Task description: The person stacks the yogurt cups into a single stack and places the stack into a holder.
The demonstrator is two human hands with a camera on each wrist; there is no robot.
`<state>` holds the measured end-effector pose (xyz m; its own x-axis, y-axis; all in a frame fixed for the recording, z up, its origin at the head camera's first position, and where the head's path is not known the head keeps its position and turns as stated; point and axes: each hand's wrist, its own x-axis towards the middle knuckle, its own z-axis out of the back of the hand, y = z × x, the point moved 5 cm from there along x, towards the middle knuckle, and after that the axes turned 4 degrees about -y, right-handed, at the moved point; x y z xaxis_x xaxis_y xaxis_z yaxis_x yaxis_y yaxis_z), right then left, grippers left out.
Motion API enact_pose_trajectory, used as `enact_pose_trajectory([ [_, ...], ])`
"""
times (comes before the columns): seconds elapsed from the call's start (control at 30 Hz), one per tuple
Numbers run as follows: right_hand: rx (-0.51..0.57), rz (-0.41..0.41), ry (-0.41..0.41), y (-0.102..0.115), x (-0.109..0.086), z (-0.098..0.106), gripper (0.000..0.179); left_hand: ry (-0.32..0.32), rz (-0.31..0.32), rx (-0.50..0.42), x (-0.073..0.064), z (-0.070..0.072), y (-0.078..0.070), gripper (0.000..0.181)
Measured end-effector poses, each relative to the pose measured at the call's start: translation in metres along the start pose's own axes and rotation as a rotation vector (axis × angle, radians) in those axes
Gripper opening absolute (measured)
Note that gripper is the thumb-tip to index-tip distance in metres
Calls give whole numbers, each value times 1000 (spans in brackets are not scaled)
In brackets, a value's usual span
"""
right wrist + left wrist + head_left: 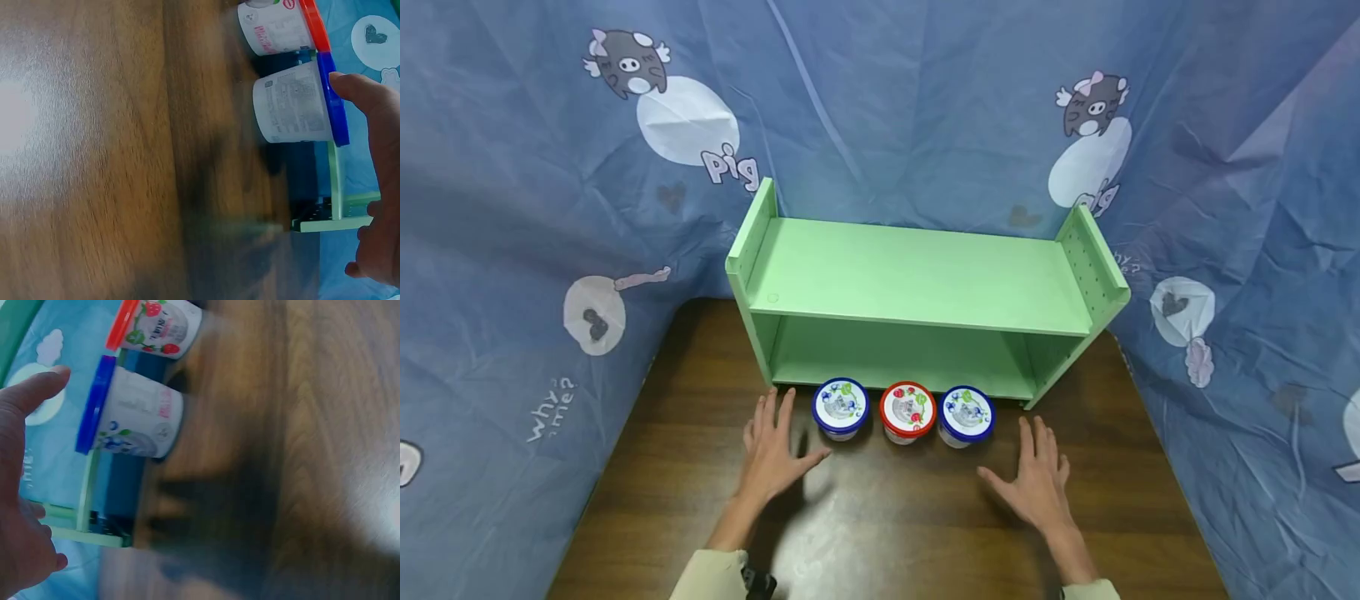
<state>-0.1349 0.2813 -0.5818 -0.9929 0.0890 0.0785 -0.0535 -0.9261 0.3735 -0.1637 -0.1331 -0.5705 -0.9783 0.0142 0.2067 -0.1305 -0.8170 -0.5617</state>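
Observation:
Three white tubs with printed lids stand in a row on the wooden table. At the left is a blue-lidded tub [840,407], in the middle a red-lidded tub [908,411], and at the right another blue-lidded tub [966,414]. Blueberries are printed on the blue lids, red berries on the red one. My left hand [772,447], fingers spread, is just left of the left tub and holds nothing. To the right of the right tub, my right hand [1036,477] is also spread and holds nothing. The left wrist view shows the left tub [134,412] beyond my thumb.
Behind the tubs stands a light green two-tier shelf [917,275] with raised side panels. A blue cloth [880,108] with printed pigs hangs behind and at both sides. The wooden table [887,533] reaches forward between my forearms.

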Motion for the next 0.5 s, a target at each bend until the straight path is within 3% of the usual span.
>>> enact_pose_trajectory([
  [0.27, 125, -37, -27, 0, 6, -14, 117, 5, 86, -166, 1, -23, 10, 114],
  [0.5, 274, -118, -10, -5, 8, -30, 117, 1, 107, -280, 4, -37, 10, 114],
])
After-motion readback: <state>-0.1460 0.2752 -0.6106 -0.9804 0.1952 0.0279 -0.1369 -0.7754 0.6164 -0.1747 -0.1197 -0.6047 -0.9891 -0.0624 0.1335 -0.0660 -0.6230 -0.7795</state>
